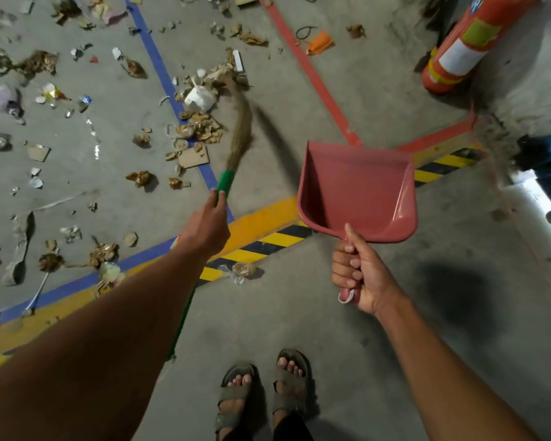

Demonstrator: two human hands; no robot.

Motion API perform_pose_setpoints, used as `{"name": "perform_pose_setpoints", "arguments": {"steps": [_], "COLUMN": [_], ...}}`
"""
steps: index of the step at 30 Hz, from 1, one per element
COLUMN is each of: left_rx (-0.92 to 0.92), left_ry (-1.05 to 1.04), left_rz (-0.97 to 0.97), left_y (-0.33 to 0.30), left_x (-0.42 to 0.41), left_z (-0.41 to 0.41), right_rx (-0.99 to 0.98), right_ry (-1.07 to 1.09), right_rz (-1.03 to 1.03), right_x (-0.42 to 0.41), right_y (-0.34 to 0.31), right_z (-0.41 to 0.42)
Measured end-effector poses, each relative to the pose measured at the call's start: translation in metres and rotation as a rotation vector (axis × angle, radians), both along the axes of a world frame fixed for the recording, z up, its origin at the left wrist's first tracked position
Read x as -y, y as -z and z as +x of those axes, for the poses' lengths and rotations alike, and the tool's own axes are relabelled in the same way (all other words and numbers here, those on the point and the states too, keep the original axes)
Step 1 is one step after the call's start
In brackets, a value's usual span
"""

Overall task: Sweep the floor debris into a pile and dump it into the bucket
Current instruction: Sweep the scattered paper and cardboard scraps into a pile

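Left hand (208,222) grips broom (236,138) handle; bristles touch debris (201,90). Right hand (360,275) grips dustpan (357,189) handle.

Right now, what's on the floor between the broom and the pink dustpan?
In the head view, mostly bare grey concrete, crossed by the broom's dark shadow. No debris lies there before the dustpan.

The dustpan (358,189) is dusty pink; the broom (236,138) has a green handle and tan bristles. The grey floor (379,297) carries blue, red and yellow lines plus yellow-black hazard stripes (261,246).
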State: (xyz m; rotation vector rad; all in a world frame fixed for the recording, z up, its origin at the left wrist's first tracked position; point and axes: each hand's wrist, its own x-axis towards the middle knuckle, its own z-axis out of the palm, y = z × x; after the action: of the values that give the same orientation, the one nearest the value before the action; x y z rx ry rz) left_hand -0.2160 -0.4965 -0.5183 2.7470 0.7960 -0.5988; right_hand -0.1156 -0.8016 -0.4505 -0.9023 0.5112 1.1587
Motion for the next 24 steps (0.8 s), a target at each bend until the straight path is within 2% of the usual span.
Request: {"name": "perform_pose_setpoints", "arguments": {"steps": [5, 8, 10, 13, 18, 21, 24], "left_rx": [-0.093, -0.152, -0.158, -0.116, -0.116, -0.071, -0.059], "left_ry": [0.275, 0.383, 0.352, 0.171, -0.108, -0.092, 0.088], "left_rz": [-0.124, -0.113, -0.098, -0.100, -0.017, -0.014, -0.035], "left_y": [-0.007, -0.002, 0.015, 0.031, 0.010, -0.016, -0.033], "left_x": [0.059, 0.073, 0.063, 0.031, -0.016, -0.033, -0.037], "left_z": [-0.037, -0.025, -0.005, 0.024, 0.026, -0.016, -0.068], "right_rx": [-0.001, 0.009, 0.015, 0.017, -0.020, -0.020, -0.006], "right_ry": [-0.009, -0.032, -0.049, -0.057, 0.009, 0.053, 0.096], "right_rz": [0.004, -0.024, -0.046, -0.066, -0.079, -0.085, -0.078], "right_x": [-0.004, -0.002, -0.002, -0.002, -0.006, -0.027, -0.050], "right_y": [-0.015, -0.012, -0.006, 0.004, 0.011, -0.005, -0.024], "right_z": [0.009, 0.011, 0.010, -0.002, -0.036, -0.056, -0.073]}}
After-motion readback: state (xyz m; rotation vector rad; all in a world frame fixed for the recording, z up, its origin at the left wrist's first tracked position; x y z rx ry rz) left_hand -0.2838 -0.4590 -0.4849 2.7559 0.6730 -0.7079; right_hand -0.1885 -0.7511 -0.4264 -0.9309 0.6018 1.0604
